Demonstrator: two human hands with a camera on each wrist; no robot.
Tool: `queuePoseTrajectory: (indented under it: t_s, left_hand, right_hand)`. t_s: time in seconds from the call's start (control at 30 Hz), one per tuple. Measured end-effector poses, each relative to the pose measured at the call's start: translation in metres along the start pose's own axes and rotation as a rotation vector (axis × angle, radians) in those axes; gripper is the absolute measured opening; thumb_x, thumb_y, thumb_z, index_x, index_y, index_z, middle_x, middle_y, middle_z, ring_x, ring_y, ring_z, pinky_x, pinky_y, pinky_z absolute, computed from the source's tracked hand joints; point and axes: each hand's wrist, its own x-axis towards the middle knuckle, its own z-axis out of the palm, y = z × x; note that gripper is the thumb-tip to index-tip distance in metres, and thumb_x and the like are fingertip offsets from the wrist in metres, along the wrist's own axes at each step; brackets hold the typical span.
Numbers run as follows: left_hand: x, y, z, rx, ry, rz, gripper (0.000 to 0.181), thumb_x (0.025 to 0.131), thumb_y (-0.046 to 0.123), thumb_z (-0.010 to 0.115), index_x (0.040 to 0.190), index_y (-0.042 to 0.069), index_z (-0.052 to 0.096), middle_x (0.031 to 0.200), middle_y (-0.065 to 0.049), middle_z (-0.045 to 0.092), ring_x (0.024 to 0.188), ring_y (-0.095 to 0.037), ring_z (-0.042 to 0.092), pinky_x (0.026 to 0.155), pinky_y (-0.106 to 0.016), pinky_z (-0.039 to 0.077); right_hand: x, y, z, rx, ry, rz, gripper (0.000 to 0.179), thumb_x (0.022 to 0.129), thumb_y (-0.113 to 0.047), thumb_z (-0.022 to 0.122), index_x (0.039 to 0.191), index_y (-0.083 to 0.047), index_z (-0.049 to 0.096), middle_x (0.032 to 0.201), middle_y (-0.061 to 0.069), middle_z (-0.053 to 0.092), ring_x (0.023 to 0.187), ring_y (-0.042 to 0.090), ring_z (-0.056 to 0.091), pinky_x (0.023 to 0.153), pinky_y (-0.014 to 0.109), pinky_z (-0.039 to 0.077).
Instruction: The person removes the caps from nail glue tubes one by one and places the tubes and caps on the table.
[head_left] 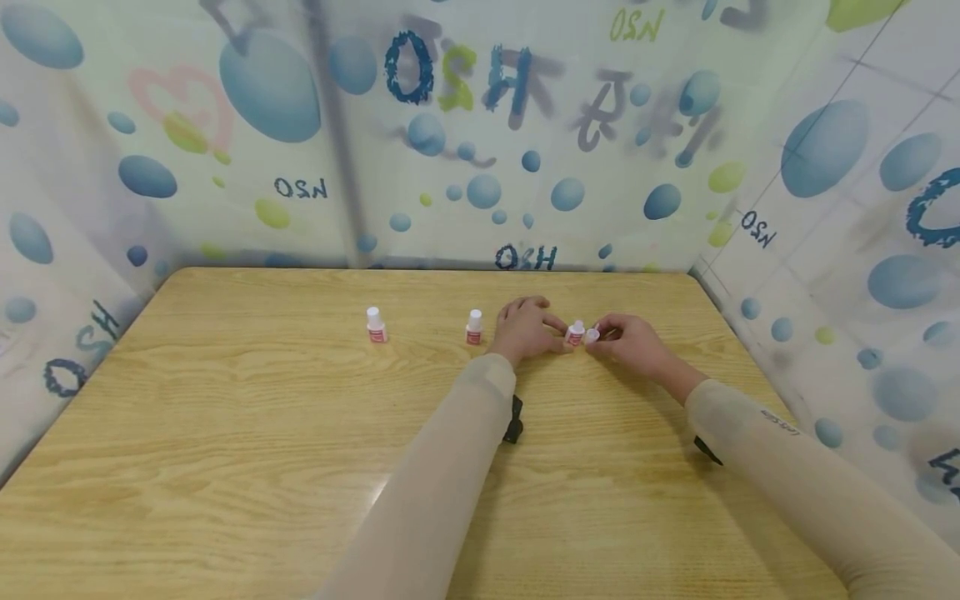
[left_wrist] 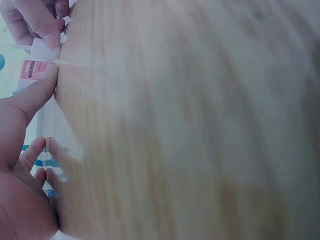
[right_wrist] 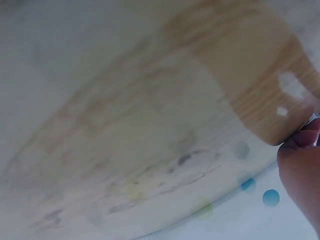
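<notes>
My left hand [head_left: 525, 330] pinches a small white bottle [head_left: 575, 335] with a red label, thumb and forefinger at its sides. The other left fingers spread over the table. In the left wrist view the bottle's red label [left_wrist: 36, 70] shows beside the left hand [left_wrist: 22, 120]. Just right of the bottle, my right hand [head_left: 633, 343] pinches a small white cap [head_left: 592, 335] between thumb and fingertips. From the right wrist, only part of the right hand [right_wrist: 302, 160] appears at the edge, its fingers curled in.
Two more white bottles with red labels stand upright with white tops: one bottle [head_left: 474, 327] close left of my left hand, another bottle [head_left: 377, 326] further left. The wooden table [head_left: 247, 433] ends at a printed curtain [head_left: 450, 167] behind and at the right.
</notes>
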Motion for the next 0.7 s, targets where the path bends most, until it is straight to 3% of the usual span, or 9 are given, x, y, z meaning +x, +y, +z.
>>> queuePoseTrajectory:
  t_s: [0.37,0.7]
  left_hand:
    - [-0.0012,-0.0002,-0.0013,-0.024,0.0,0.01,0.028,0.092,0.041,0.083,0.118,0.033,0.083,0.168,0.002,0.043,0.163,-0.035,0.022,0.135,-0.055,0.01]
    - [-0.0018,-0.002,-0.0018,-0.015,-0.016,0.022,0.031,0.093,0.042,0.081,0.124,0.035,0.081,0.169,0.003,0.042,0.163,-0.033,0.023,0.136,-0.055,0.011]
  right_hand:
    - [0.0033,0.0019,0.0014,-0.014,-0.001,-0.004,0.037,0.101,-0.026,0.075,0.125,0.0,0.066,0.123,0.019,0.068,0.097,0.024,0.062,0.076,0.025,0.053]
    - [0.0061,0.0028,0.0014,-0.048,0.006,0.005,0.037,0.102,-0.027,0.073,0.127,-0.002,0.066,0.123,0.017,0.067,0.103,0.028,0.059,0.083,0.028,0.05]
